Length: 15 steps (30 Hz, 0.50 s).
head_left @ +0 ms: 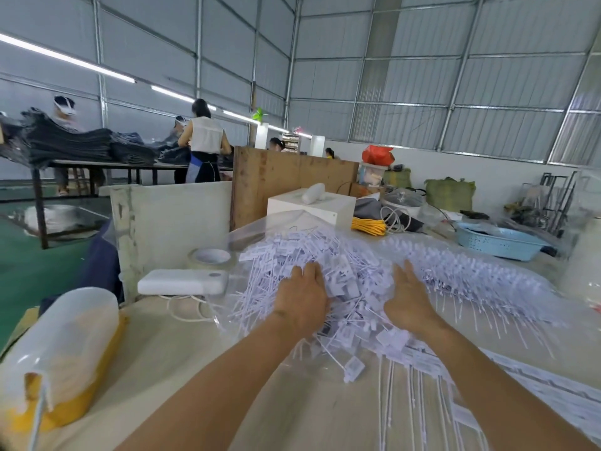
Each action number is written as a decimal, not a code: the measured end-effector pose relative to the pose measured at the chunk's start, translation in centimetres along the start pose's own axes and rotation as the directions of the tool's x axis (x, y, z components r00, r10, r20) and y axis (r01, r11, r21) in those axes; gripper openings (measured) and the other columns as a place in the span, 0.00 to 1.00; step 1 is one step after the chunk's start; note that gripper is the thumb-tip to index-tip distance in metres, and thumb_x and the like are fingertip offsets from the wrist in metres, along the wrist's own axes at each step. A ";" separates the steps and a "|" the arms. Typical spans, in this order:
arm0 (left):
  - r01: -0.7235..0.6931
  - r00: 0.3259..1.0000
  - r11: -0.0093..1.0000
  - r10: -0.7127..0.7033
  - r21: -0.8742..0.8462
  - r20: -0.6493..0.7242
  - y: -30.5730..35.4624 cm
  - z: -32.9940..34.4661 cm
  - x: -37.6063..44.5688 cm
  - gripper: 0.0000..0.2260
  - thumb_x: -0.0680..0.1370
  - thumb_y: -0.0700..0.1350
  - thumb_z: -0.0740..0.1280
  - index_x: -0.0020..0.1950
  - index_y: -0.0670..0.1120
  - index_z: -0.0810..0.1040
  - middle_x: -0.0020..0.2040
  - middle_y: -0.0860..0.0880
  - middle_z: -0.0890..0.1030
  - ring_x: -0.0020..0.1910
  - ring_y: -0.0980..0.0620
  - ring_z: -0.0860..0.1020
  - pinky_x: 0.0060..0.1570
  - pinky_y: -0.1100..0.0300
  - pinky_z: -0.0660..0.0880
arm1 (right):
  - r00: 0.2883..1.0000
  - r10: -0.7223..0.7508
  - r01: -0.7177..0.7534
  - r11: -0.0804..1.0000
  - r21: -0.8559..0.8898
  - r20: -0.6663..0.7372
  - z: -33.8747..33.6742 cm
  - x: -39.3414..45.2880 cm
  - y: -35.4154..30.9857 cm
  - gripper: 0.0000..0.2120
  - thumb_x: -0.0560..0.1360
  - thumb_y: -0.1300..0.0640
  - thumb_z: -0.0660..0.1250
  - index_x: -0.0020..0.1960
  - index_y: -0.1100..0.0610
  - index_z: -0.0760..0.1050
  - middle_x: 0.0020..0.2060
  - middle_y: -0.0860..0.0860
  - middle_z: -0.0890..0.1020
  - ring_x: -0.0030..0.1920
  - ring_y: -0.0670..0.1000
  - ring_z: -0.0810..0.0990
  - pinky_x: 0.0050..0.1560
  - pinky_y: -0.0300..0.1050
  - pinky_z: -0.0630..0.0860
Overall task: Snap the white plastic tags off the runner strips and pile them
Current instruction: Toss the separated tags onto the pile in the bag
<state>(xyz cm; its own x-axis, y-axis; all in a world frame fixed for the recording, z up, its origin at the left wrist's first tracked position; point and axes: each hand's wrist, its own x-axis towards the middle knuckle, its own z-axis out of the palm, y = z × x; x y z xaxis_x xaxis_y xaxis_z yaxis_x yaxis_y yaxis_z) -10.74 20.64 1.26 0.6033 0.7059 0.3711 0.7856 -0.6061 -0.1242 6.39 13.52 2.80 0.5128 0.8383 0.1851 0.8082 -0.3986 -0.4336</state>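
A big heap of loose white plastic tags (344,271) lies on clear plastic sheeting in the middle of the table. My left hand (304,296) lies flat on the heap's left side, fingers straight. My right hand (408,297) presses its palm against the heap's right side, fingers extended. Neither hand grips anything. Rows of tags still on their runner strips (481,271) lie in clear bags to the right. Bare runner sticks (400,405) lie near the front edge between my forearms.
A white power bank (183,281) with its cable and a tape roll (210,258) sit left of the heap. A translucent jug (61,346) lies at front left. A white box (310,206), yellow cable (369,225) and blue basket (497,244) stand behind. People work at a far table.
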 end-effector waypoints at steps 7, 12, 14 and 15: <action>0.181 0.983 0.975 -0.184 -0.127 -0.017 0.2 0.1 1.7 0.31 0.80 0.41 0.57 0.75 0.34 0.42 0.70 0.36 0.58 0.68 0.38 0.61 0.58 0.52 0.72 | 0.968 0.064 -0.032 0.990 0.137 -0.241 -0.5 -1.0 1.4 0.42 0.75 0.65 0.64 0.77 0.61 0.38 0.74 0.50 0.30 0.76 0.58 0.51 0.59 0.44 0.69; 0.097 0.994 0.995 -0.098 -0.021 -0.054 1.2 2.0 2.6 0.34 0.81 0.54 0.53 0.75 0.41 0.35 0.68 0.42 0.62 0.66 0.42 0.62 0.62 0.45 0.64 | 0.992 0.013 -0.008 0.999 0.046 -0.124 0.0 -2.4 2.5 0.41 0.77 0.60 0.65 0.77 0.59 0.39 0.74 0.54 0.31 0.77 0.58 0.41 0.72 0.51 0.57; 0.153 0.988 0.988 -0.153 0.003 -0.019 0.6 1.8 3.3 0.34 0.81 0.56 0.52 0.76 0.42 0.35 0.70 0.43 0.60 0.69 0.42 0.60 0.64 0.43 0.62 | 0.999 0.004 -0.005 1.000 -0.016 -0.040 0.2 -3.2 3.5 0.42 0.76 0.60 0.65 0.77 0.56 0.39 0.75 0.54 0.32 0.76 0.59 0.41 0.73 0.55 0.58; 0.165 0.986 0.986 -0.165 0.005 0.001 0.3 1.7 3.7 0.34 0.81 0.56 0.52 0.76 0.42 0.36 0.71 0.44 0.59 0.70 0.42 0.59 0.65 0.42 0.61 | 1.000 0.002 -0.001 0.997 -0.075 0.010 0.3 -3.6 4.1 0.40 0.77 0.61 0.64 0.77 0.56 0.40 0.75 0.54 0.32 0.76 0.59 0.41 0.73 0.55 0.58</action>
<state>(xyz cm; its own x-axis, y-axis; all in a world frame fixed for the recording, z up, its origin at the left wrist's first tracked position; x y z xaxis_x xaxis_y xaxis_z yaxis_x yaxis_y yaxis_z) -8.08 23.66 1.05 0.4656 0.7965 0.3858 0.8750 -0.4796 -0.0658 7.74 8.97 0.12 0.5113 0.8412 0.1759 0.8271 -0.4262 -0.3664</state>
